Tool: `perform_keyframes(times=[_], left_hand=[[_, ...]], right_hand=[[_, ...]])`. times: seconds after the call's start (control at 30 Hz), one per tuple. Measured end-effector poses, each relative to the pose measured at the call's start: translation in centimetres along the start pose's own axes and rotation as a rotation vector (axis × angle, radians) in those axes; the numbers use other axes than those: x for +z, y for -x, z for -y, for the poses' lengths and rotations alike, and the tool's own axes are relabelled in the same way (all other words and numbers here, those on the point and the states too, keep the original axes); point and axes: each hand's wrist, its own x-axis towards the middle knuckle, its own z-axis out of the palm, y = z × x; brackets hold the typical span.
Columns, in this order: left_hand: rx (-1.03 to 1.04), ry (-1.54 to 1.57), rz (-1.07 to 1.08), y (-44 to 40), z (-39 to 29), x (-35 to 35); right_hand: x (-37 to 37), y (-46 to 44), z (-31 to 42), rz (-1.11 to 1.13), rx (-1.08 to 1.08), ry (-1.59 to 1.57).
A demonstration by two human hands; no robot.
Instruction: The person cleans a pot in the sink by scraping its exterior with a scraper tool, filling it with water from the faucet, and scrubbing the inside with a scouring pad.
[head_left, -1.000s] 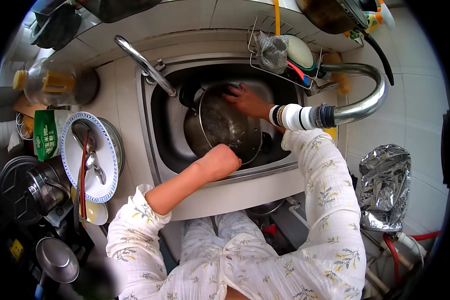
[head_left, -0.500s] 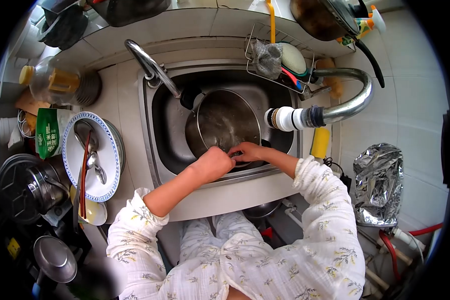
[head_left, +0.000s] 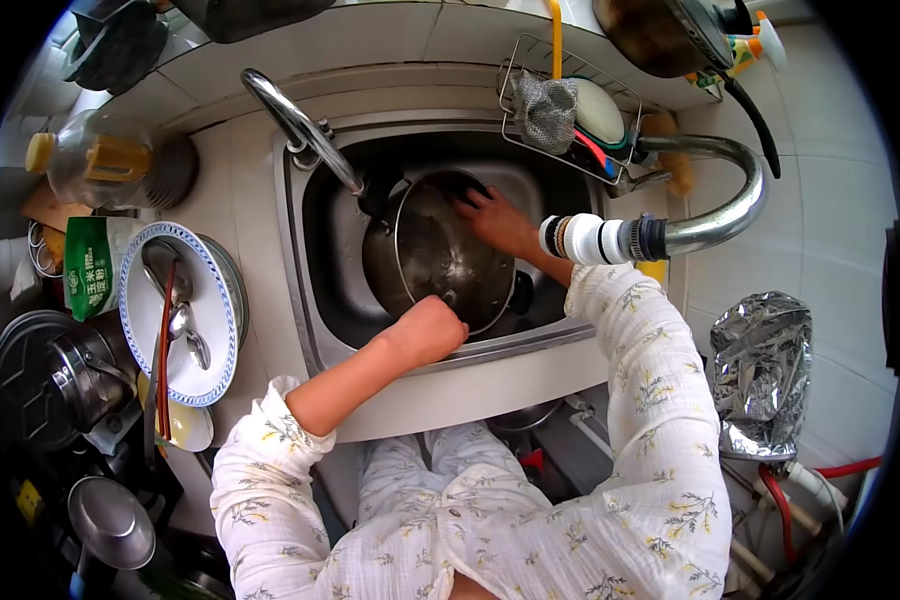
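A metal pot (head_left: 382,265) with dark side handles stands in the steel sink (head_left: 560,180), murky water in it. My left hand (head_left: 428,328) is closed in a fist at the pot's near rim; what it holds, if anything, is hidden. My right hand (head_left: 495,218) reaches over the pot's far right side, fingers apart and stretched towards the inner wall. A dark patch lies by those fingertips, too unclear to name. Above the pot's left side ends the chrome faucet (head_left: 305,130).
A thick bent pipe with a white fitting (head_left: 595,240) juts over the sink's right side, close to my right forearm. A wire rack (head_left: 530,70) with sponges hangs at the back right. On the left sits a blue-rimmed plate (head_left: 210,375) with spoons and chopsticks.
My right hand has left my left hand at the near rim and moved up to the pot's far right side. My left hand has stayed nearly in place.
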Motion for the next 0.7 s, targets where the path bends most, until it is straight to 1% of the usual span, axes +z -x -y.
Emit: perform_keyframes(times=[0.1,0.17,0.23,0.27,0.33,0.37,0.4,0.43,0.5,0.57,0.63,0.7], left_hand=[[-0.01,-0.026,0.008,0.3,-0.2,-0.2],[-0.039,-0.026,-0.028,0.7,-0.4,0.8],[-0.063,-0.02,-0.097,1.2,-0.6,2.3],[-0.117,-0.023,-0.016,1.8,-0.6,2.5],[-0.222,-0.008,-0.065,3.3,-0.2,4.4],[-0.277,-0.001,-0.084,3.9,0.2,5.5],[-0.296,0.069,-0.029,4.5,0.0,4.3],[-0.332,0.115,-0.182,4.8,0.1,3.1],[-0.404,0.213,-0.488,5.0,0.5,0.8],[-0.533,0.053,-0.783,4.4,3.1,-1.0],[-0.713,-0.101,-0.873,3.1,5.4,-2.8],[-0.834,-0.02,-0.866,1.5,9.2,-1.3]], right_hand=[[3.1,2.7,3.8,0.181,0.21,-0.175],[2.0,3.8,6.7,0.412,0.279,-0.318],[1.2,4.8,9.1,0.422,0.335,-0.623],[0.8,4.9,9.5,0.479,0.373,-0.708],[-1.2,4.0,10.0,0.588,0.44,-0.886],[-0.6,4.1,10.4,0.554,0.408,-0.875],[0.3,4.4,10.8,0.521,0.376,-0.864],[0.6,4.6,10.9,0.487,0.343,-0.849],[1.0,5.1,11.3,0.435,0.357,-0.797],[0.8,5.1,11.6,0.422,0.36,-0.745],[0.3,4.8,11.1,0.442,0.355,-0.69],[0.3,3.6,9.6,0.375,0.294,-0.477]])
